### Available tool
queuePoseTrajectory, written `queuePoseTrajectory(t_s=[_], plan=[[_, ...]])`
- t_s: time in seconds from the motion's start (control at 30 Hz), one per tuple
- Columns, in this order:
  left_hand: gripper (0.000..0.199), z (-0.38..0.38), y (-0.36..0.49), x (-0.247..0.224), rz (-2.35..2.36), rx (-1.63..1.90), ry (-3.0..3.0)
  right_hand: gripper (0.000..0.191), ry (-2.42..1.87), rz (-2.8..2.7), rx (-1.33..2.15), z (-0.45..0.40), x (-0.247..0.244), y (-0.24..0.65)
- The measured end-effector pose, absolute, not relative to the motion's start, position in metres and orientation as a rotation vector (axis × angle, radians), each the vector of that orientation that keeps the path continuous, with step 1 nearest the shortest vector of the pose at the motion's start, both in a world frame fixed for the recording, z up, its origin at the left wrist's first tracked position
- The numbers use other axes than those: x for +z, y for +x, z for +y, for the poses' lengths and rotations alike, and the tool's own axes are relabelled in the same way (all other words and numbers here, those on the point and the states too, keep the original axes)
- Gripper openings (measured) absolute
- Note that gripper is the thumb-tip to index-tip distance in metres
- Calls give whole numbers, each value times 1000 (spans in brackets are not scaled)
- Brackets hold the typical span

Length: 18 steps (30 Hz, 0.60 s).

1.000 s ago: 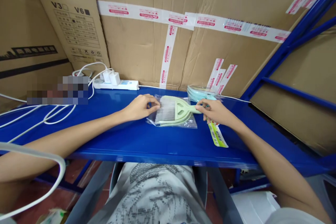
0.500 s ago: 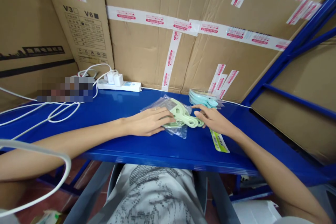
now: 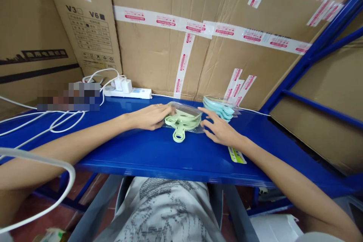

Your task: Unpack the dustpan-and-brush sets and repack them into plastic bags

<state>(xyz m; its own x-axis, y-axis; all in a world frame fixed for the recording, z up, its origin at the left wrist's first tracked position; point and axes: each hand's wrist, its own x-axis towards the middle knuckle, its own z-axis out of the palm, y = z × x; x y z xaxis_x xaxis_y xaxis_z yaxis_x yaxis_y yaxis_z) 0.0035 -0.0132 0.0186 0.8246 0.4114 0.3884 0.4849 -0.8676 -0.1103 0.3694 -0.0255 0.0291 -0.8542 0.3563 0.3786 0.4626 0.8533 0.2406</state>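
Note:
Pale green plastic pieces with ring-ended handles (image 3: pixel 184 121) lie stacked in clear film on the blue table, one handle pointing toward me. My left hand (image 3: pixel 155 116) is closed on the left edge of this green bundle, fingers bent over the film. On the bundle's right side, my right hand (image 3: pixel 217 126) has its fingers apart, with the fingertips at the film's edge. Behind my right hand sits a stack of light blue pieces (image 3: pixel 219 109) in clear wrap. A green and white label card (image 3: pixel 237 155) lies partly under my right wrist.
A white power strip (image 3: pixel 141 93) with plugs stands at the back left, with white cables (image 3: pixel 66 123) looping over the table (image 3: pixel 136 155). Cardboard (image 3: pixel 153 60) walls the back. A blue metal frame (image 3: pixel 300 60) rises at the right.
The green bundle has turned so its handle points toward me instead of right. My left hand has moved back and left; my right hand has shifted slightly down, fingers spread.

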Motion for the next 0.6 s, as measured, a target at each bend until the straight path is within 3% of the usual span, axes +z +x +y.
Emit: queuePoseTrajectory(t_s=[0.27,0.47,0.6], plan=[[9,-21,-5,45,-549,-356,-2684,25,-331,-2651,-757,-30,30,360],[36,-13,-7,39,-1068,-291,-2614,32,-253,-2676,-907,-26,21,347],[43,-15,0,33,-1202,-441,-2782,20,-187,-2673,-1084,-32,28,339]])
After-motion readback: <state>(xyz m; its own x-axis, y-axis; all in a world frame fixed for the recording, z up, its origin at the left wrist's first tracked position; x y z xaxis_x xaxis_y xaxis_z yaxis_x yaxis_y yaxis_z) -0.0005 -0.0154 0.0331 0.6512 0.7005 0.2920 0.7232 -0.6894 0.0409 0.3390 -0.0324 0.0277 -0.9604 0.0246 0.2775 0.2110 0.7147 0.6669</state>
